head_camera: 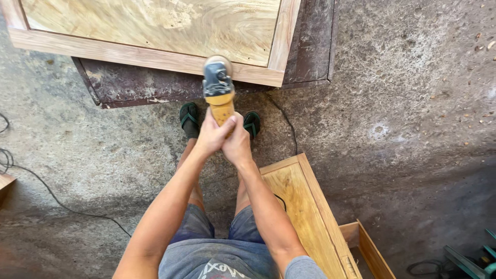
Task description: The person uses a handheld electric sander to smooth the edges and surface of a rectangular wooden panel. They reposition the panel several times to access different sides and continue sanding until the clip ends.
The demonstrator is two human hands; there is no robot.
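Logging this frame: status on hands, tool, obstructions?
Left hand and right hand both clamped on the yellow grinder. Its head sits over the wooden panel frame. Power cord trails past the feet.

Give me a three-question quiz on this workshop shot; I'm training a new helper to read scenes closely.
1. True or false: both hands grip the yellow power tool.
2. The tool's head rests on: A) the bare floor, B) the frame of the wooden panel, C) the wooden box.
3. What lies beside the person's right leg?

Key:
1. True: left hand and right hand wrap its handle.
2. B.
3. A second framed wooden panel on the concrete floor.
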